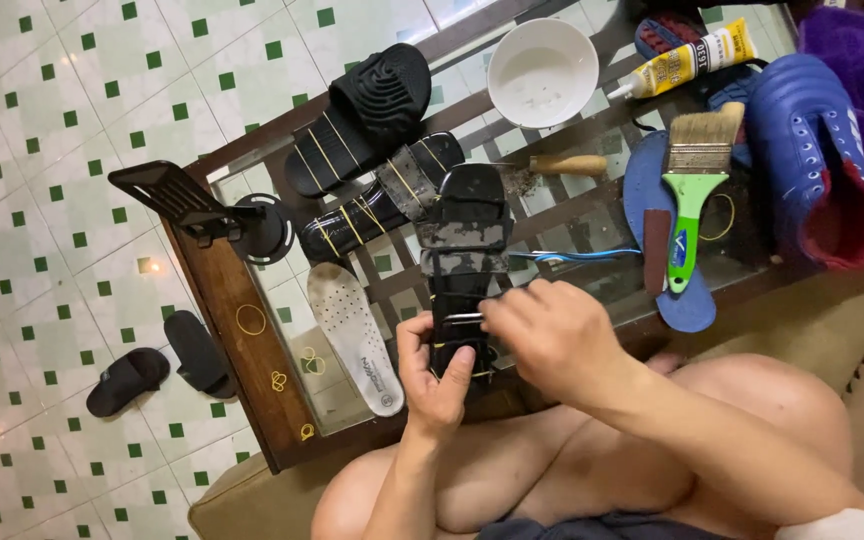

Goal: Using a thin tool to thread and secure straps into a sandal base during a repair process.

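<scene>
We see the left hand (434,375) wrapped around the near end of a black sandal (464,270), thumb on top. The right hand (552,335) is closed in a pinch on a thin metal tool (464,317) across the sandal, which reaches from the lap over the bench (242,300) edge. At nine o'clock from the hands lies a white perforated insole (356,335). At eleven o'clock, two black ribbed slides (367,110) bound with yellow rubber bands. At two o'clock, a green-handled brush (697,185) rests on a blue insole (687,300). At twelve o'clock stands a round white bowl (542,70).
</scene>
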